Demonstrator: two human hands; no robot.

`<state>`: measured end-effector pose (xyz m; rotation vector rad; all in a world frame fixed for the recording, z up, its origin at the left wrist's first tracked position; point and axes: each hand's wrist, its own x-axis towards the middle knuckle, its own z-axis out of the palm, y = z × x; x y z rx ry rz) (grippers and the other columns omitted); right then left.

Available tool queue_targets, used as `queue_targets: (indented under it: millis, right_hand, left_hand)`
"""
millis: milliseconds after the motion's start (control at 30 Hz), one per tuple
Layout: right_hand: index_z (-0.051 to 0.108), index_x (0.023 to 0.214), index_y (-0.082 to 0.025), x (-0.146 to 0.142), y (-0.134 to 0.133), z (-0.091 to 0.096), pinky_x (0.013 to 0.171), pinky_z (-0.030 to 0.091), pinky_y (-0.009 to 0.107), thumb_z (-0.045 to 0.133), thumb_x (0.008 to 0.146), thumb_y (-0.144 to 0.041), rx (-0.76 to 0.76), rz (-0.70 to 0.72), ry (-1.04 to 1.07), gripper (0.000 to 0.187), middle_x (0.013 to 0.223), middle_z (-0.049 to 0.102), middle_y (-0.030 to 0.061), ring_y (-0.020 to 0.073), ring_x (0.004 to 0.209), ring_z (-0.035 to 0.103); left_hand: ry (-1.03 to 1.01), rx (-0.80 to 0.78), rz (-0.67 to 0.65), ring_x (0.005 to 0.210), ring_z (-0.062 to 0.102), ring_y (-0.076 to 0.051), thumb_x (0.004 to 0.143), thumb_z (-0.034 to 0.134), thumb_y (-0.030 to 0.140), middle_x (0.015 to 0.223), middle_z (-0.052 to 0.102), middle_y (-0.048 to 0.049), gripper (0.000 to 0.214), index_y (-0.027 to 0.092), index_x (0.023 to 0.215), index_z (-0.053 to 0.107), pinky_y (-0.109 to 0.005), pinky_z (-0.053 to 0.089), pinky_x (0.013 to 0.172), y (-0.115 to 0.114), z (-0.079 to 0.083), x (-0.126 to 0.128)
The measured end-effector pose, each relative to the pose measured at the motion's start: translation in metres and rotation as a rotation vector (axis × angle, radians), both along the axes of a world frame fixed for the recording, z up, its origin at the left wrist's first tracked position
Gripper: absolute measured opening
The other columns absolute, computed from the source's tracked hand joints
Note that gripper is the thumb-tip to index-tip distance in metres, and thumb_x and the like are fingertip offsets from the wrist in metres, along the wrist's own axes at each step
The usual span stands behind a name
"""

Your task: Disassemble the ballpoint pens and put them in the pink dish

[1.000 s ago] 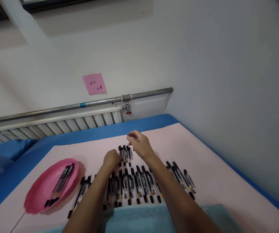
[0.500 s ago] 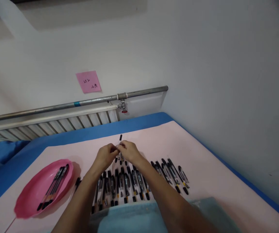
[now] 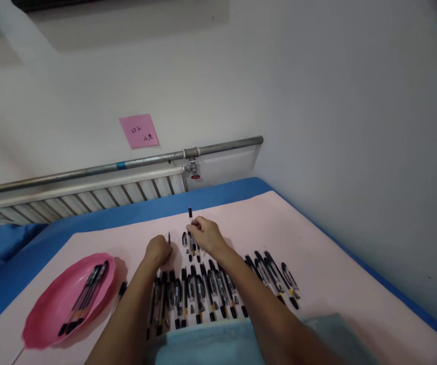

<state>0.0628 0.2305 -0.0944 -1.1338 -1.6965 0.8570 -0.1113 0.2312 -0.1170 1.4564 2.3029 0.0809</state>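
My right hand (image 3: 206, 235) pinches a clear pen barrel with a black end (image 3: 190, 212), held upright above a small group of pen parts (image 3: 192, 251). These are black caps and clear barrels with yellow bands. To its left, my left hand (image 3: 158, 250) is closed with a thin dark stick (image 3: 169, 237) rising by its fingertips. Its fingers are mostly hidden, and the stick is too small to identify. Below both hands lie rows of black-ended pens, loose caps and small metal tips (image 3: 192, 308), partly covered by my forearms.
A pink scalloped plate (image 3: 38, 324) at left holds several pens (image 3: 85, 299). More pens and caps (image 3: 274, 276) lie right of my right forearm. Pink sheeting (image 3: 340, 284) covers the blue table (image 3: 226, 190). Behind are a radiator (image 3: 100, 198), a pipe (image 3: 226, 146) and a wall.
My hands, which were together over the pen, have moved apart. The left has shifted left and down with the thin dark stick showing. My right hand keeps the black-ended barrel.
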Motion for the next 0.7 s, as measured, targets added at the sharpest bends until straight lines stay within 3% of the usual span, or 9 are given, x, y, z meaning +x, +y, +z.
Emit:
queue_targets:
  millis: [100,200,367,533,700]
  right_hand:
    - [0.055,0.068,-0.017,-0.001,-0.002,0.000,0.053,0.033,0.019,0.055,0.078,-0.026,0.022,0.018,0.000,0.014,0.058,0.053,-0.0030,0.0114,0.056,0.049]
    - [0.055,0.066,-0.017,-0.003,-0.004,0.001,0.053,0.034,0.019,0.055,0.077,-0.026,0.044,0.034,-0.001,0.014,0.058,0.053,-0.0030,0.0117,0.057,0.049]
    - [0.055,0.068,-0.016,-0.008,-0.012,0.005,0.052,0.033,0.019,0.054,0.078,-0.023,0.067,0.085,-0.007,0.012,0.058,0.053,-0.0033,0.0114,0.056,0.049]
    - [0.061,0.075,-0.018,-0.016,-0.028,0.006,0.053,0.033,0.019,0.057,0.078,-0.023,0.097,0.340,-0.144,0.007,0.064,0.058,-0.0026,0.0119,0.059,0.052]
    - [0.063,0.077,-0.018,-0.026,-0.042,0.005,0.056,0.034,0.019,0.057,0.077,-0.016,0.166,0.481,-0.252,0.006,0.069,0.060,-0.0015,0.0127,0.064,0.054]
  left_hand:
    - [-0.071,-0.004,0.056,0.076,0.059,-0.018,0.081,0.062,0.029,0.075,0.061,-0.0040,0.020,0.012,0.071,0.058,-0.035,0.045,0.074,0.000,0.002,-0.003]
    - [-0.211,0.087,0.127,0.076,0.059,-0.018,0.081,0.062,0.026,0.075,0.060,-0.0038,0.019,0.012,0.070,0.057,-0.035,0.045,0.074,-0.004,0.007,-0.005]
    - [-0.682,0.353,0.235,0.065,0.060,-0.017,0.079,0.058,0.020,0.063,0.058,-0.0024,0.016,0.013,0.065,0.053,-0.031,0.048,0.066,-0.024,0.026,-0.013]
    - [-1.198,0.620,0.372,0.072,0.062,-0.016,0.075,0.050,0.014,0.071,0.062,-0.0063,0.007,0.015,0.068,0.050,-0.029,0.051,0.071,-0.053,0.039,-0.029]
    - [-1.511,0.719,0.511,0.075,0.063,-0.016,0.076,0.047,0.010,0.073,0.063,-0.0076,0.011,0.013,0.067,0.053,-0.029,0.052,0.073,-0.070,0.029,-0.035]
